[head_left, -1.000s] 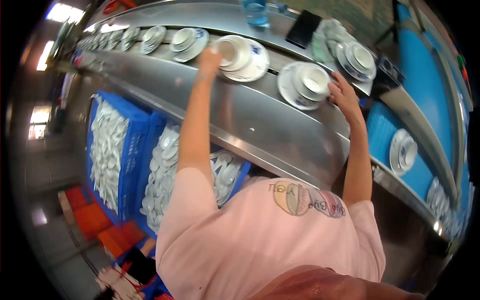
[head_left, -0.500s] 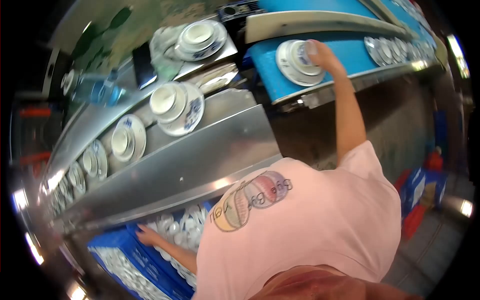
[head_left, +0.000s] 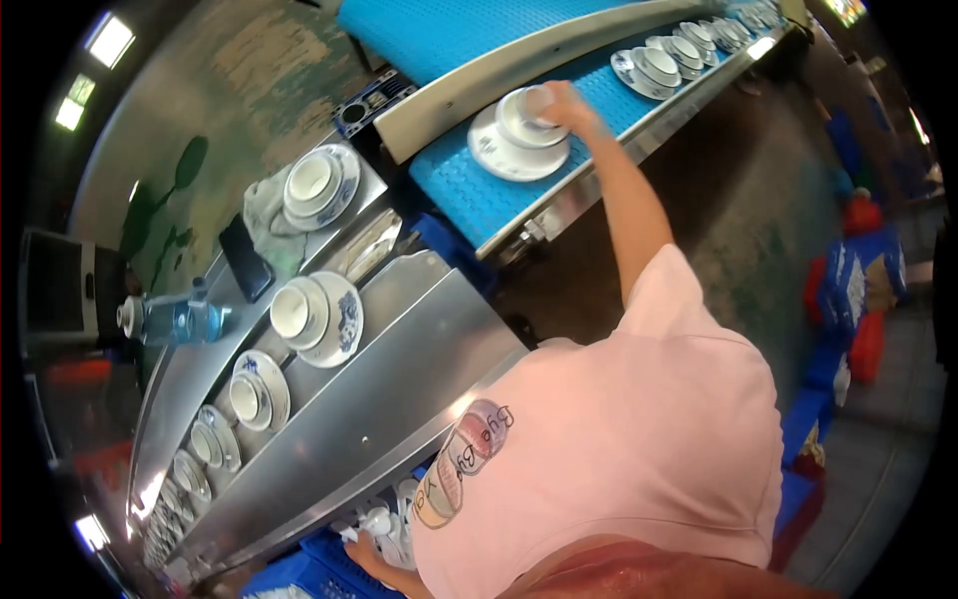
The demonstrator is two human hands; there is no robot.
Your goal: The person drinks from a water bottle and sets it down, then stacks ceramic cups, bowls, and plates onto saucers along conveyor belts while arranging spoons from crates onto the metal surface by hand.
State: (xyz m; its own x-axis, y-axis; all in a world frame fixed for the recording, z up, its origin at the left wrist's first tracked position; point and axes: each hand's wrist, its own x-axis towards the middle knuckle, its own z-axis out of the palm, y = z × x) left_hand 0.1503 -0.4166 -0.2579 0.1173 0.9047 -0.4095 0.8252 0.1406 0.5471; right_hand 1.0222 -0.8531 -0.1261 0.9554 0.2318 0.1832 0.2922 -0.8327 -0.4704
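Note:
On the blue conveyor belt [head_left: 454, 205], a white plate [head_left: 496, 160] carries a white bowl [head_left: 517, 128]. My right hand [head_left: 567, 108] closes around a small white cup [head_left: 533, 104] at the top of this stack. At lower left, my left hand [head_left: 367, 552] reaches among white, spoon-shaped pieces [head_left: 377, 521] in a blue crate [head_left: 324, 559]. Its fingers look closed on a white spoon, small in view and partly hidden. Closest on the metal line is another stack with a blue-patterned plate [head_left: 344, 339] and a bowl [head_left: 296, 307].
Several dish stacks [head_left: 261, 391] line the metal chute [head_left: 399, 369]. More stacks [head_left: 654, 68] stand farther along the belt. A cloth [head_left: 267, 225], a dark phone-like slab [head_left: 243, 258] and a blue water bottle [head_left: 190, 321] lie beside the line. Blue crates [head_left: 843, 285] stand at right.
The view has turned, shifting the belt left and the far stacks closer. My right hand stays at the belt stack's top. My left hand has moved from the crate's edge to the white pieces.

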